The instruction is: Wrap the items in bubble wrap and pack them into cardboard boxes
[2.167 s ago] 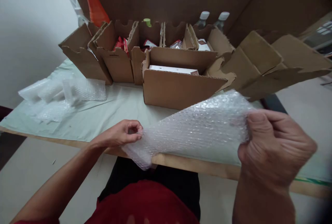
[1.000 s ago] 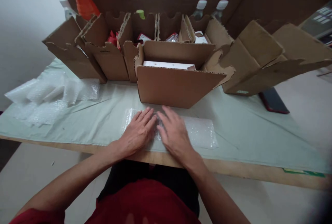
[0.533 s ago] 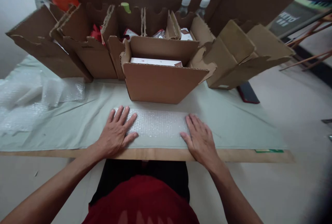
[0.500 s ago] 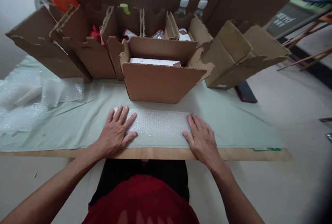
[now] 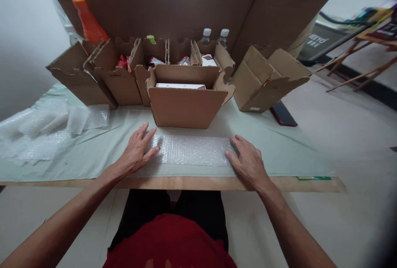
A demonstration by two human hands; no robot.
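Note:
A flat strip of bubble wrap (image 5: 192, 150) lies across the pale green cloth near the table's front edge. At its left end is my left hand (image 5: 138, 149), fingers apart and holding nothing. My right hand (image 5: 247, 158) is at the strip's right end, thumb apart from the fingers, with the fingertips at the wrap's edge. Whether either hand presses on the wrap I cannot tell. Just behind the strip stands an open cardboard box (image 5: 186, 108) with a white box (image 5: 180, 86) inside it.
More bubble wrap (image 5: 46, 129) lies in a loose heap on the left. Behind stands a row of open cardboard bins (image 5: 119, 88), with an orange bottle (image 5: 89, 24) and clear bottles (image 5: 222, 37) beyond. On the right are another carton (image 5: 259, 88) and a dark phone-like slab (image 5: 283, 113).
My left hand has turned and its fingers, spread flat before, are now more raised. My right hand has shifted slightly outward. The view has tilted up, showing more of the background.

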